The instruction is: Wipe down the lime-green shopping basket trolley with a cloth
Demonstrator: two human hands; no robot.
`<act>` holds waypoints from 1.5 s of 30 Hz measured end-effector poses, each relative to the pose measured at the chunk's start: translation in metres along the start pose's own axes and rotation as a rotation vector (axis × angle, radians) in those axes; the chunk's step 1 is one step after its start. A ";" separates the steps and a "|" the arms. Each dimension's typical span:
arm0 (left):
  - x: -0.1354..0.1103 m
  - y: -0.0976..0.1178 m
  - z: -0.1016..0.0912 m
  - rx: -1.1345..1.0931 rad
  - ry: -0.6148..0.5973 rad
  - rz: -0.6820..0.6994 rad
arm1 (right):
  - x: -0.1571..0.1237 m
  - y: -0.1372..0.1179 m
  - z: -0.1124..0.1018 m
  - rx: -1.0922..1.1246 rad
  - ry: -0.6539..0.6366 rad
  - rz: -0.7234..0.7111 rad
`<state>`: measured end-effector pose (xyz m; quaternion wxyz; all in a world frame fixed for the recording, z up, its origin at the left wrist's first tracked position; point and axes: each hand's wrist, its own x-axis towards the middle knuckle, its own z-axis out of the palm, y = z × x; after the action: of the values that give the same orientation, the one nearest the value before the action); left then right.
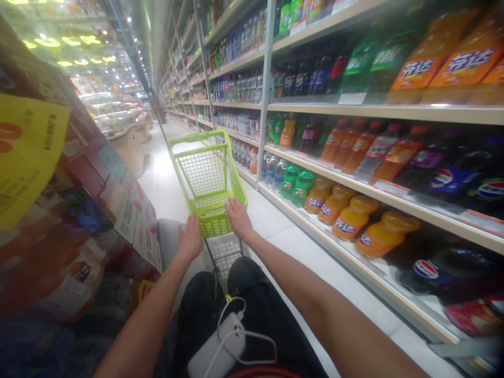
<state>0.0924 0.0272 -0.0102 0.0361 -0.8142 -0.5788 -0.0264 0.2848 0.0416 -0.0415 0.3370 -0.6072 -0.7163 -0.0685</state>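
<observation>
A lime-green shopping cart (pixel 215 226) with a white mesh basket stands in front of my knees, angled slightly on the aisle floor. My left hand (pixel 191 238) holds the near left corner of its rim, fingers together and pointing up. At the near right corner, my right hand (pixel 238 216) is bent over the rim with its fingers on the green plastic. Only pale mesh shows inside the basket. Below it, the dark metal frame partly shows between my legs. A white power bank (pixel 219 344) with white cables lies on my lap.
Shelves of soft drinks line the right side, with orange soda bottles (pixel 345 217) and green bottles (pixel 302 188) low down. Stacked cartons (pixel 136 226) and a yellow price sign (pixel 29 152) stand close on the left. A pale tiled floor (pixel 165 157) runs ahead.
</observation>
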 end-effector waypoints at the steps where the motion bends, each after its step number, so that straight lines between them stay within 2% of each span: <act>1: 0.001 0.001 -0.001 0.004 -0.010 -0.003 | -0.001 0.007 -0.004 -0.010 0.022 0.031; 4: 0.003 0.006 -0.004 0.012 -0.010 -0.019 | -0.001 0.007 -0.004 -0.016 0.060 0.042; 10: 0.002 0.017 -0.002 0.080 0.048 0.065 | 0.003 -0.031 0.020 0.033 -0.005 -0.150; 12: 0.002 0.019 -0.002 0.083 0.047 0.063 | 0.003 -0.027 0.018 0.030 -0.019 -0.159; 14: 0.002 0.019 -0.003 0.079 0.042 0.053 | 0.003 -0.011 0.010 0.010 -0.019 -0.121; 18: 0.004 0.018 -0.005 0.061 0.015 0.029 | 0.003 0.029 -0.016 -0.047 0.013 0.050; 20: 0.006 0.017 -0.004 0.057 0.010 0.024 | 0.004 0.039 -0.024 -0.060 0.027 0.109; 23: 0.007 0.017 -0.004 0.056 0.017 0.016 | 0.004 0.029 -0.020 -0.041 0.024 0.097; 28: 0.009 0.016 -0.004 0.052 0.013 -0.003 | 0.006 -0.018 0.010 0.032 -0.012 -0.095; 30: 0.009 0.015 -0.006 0.051 0.003 0.000 | 0.007 -0.028 0.016 0.039 -0.035 -0.151; 32: 0.010 0.012 -0.007 0.046 -0.005 0.006 | 0.008 -0.026 0.016 0.032 -0.053 -0.165; 34: 0.011 0.010 -0.007 0.034 -0.014 0.011 | 0.009 -0.013 0.010 0.018 -0.054 -0.131; 38: 0.013 0.008 -0.006 0.004 -0.032 0.014 | 0.009 0.022 -0.008 -0.034 0.002 0.032; 40: 0.015 0.008 -0.005 -0.002 -0.035 0.006 | 0.008 0.031 -0.011 -0.055 0.017 0.084; 42: 0.016 0.007 -0.004 -0.005 -0.036 0.000 | 0.008 0.028 -0.008 -0.054 0.011 0.079; 45: 0.017 0.007 -0.004 -0.006 -0.034 0.002 | 0.011 0.009 0.007 -0.013 -0.003 0.000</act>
<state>0.1042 0.0407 -0.0053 0.0240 -0.8152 -0.5784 -0.0143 0.2896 0.0559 -0.0432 0.3318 -0.6096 -0.7163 -0.0722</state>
